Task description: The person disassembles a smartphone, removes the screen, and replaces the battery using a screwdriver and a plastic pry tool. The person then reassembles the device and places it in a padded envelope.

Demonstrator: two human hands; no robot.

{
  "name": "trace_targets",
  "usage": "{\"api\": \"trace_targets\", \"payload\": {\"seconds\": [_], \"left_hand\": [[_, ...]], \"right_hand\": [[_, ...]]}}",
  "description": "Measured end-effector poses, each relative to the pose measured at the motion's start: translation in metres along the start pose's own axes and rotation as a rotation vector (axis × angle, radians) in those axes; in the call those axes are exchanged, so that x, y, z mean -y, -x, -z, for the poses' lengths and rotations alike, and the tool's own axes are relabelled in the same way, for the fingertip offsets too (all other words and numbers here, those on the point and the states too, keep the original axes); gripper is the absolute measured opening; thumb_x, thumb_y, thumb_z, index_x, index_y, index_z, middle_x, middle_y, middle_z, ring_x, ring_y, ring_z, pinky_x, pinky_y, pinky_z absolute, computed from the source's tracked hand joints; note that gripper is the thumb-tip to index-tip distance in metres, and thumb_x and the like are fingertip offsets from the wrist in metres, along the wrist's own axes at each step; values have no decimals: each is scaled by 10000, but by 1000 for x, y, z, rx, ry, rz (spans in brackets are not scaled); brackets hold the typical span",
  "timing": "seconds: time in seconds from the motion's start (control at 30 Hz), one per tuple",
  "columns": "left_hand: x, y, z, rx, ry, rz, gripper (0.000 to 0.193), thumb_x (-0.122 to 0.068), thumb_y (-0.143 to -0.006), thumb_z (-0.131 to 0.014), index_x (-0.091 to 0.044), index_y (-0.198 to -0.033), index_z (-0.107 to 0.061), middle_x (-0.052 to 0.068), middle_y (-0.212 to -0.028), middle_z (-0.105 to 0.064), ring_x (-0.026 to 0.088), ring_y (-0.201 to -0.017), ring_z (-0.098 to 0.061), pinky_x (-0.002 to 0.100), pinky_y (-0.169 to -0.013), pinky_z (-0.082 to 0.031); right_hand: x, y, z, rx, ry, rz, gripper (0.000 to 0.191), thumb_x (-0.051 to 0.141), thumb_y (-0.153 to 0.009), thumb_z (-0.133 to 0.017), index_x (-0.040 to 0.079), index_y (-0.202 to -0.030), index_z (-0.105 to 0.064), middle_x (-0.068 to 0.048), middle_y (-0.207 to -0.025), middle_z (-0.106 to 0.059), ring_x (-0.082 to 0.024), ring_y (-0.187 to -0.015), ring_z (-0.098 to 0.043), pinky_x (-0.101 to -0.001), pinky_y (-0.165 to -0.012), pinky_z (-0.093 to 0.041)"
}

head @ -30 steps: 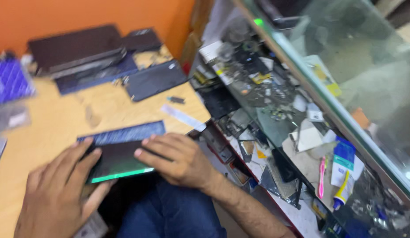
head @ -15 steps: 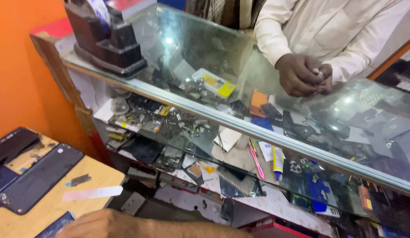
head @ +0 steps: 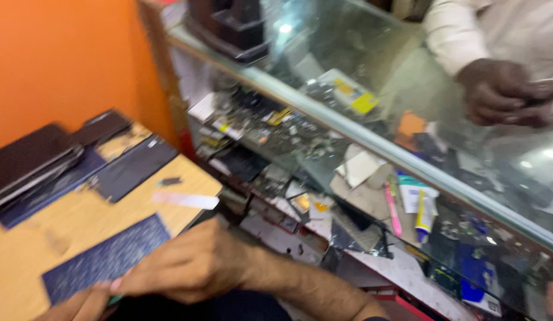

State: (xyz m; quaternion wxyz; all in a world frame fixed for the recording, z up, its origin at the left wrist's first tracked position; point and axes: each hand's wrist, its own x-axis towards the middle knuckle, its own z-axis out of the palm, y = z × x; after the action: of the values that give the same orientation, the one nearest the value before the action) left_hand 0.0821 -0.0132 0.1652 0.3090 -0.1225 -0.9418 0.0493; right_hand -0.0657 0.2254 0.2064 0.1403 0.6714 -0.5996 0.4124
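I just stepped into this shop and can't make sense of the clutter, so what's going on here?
A person sits at a light wooden worktable. Their right hand rests at its front edge beside a dark blue speckled mat; the left hand barely shows at the bottom edge. What they hold is hidden or blurred. Dark flat phone panels lie further back. Across the glass display counter, another person's clasped hands rest.

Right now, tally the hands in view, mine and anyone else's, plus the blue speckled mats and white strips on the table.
My own hands: 2, left hand and right hand
Other person's hands: 2
Blue speckled mat: 1
White strip: 1
Total: 6
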Motion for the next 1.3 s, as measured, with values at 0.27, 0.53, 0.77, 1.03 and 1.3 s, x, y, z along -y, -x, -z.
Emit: {"api": "trace_targets", "payload": {"seconds": [0.27, 0.53, 0.77, 1.03, 1.3], "left_hand": [[-28, 7, 35, -111, 204, 164, 275, -256, -849, -808, -139, -1085, -728, 6, -901, -753, 185, -688, -706, 332, -581, -536], [-14, -9, 65, -60, 422, 273, 241, -262, -890, -786, -129, -1088, -752, 24, -810, -752, 210, -660, -719, 348, -547, -539], [8, 15, 42, 138, 1114, 531, 292, -256, -993, -694, -54, -1197, -749, 82, -1006, -818, 136, -900, -750, 278, -799, -603], [20, 23, -5, 461, 1800, 645, 460, -314, -1014, -627, 48, -1288, -696, 86, -1108, -774, 99, -977, -691, 267, -878, -560], [30, 0, 19, 338, 1487, 495, 513, -430, -1080, -508, -10, -1311, -693, 49, -1242, -752, 166, -1195, -671, 277, -1031, -508]], "right_hand": [[-17, 7, -12, -44, -313, -192, 273, 15, -846, -831, 12, -1101, -733, -104, -1094, -785, -214, -990, -800, -315, -883, -643], [10, -11, -28, -94, -117, -357, 273, 86, -841, -848, 26, -1078, -726, -80, -1008, -808, -177, -867, -818, -258, -752, -622], [10, -17, -10, 73, -291, -135, 622, 310, -655, -913, 94, -1192, -687, -191, -1459, -537, -374, -1347, -564, -413, -1082, -523], [14, -16, -12, 164, -331, -5, 346, 151, -727, -900, 91, -1037, -759, -74, -1124, -768, -335, -1216, -707, -413, -1053, -589], [8, -7, -33, -58, -424, -164, 295, 53, -774, -876, 6, -1031, -738, -129, -1023, -774, -270, -1032, -777, -362, -953, -634]]}}
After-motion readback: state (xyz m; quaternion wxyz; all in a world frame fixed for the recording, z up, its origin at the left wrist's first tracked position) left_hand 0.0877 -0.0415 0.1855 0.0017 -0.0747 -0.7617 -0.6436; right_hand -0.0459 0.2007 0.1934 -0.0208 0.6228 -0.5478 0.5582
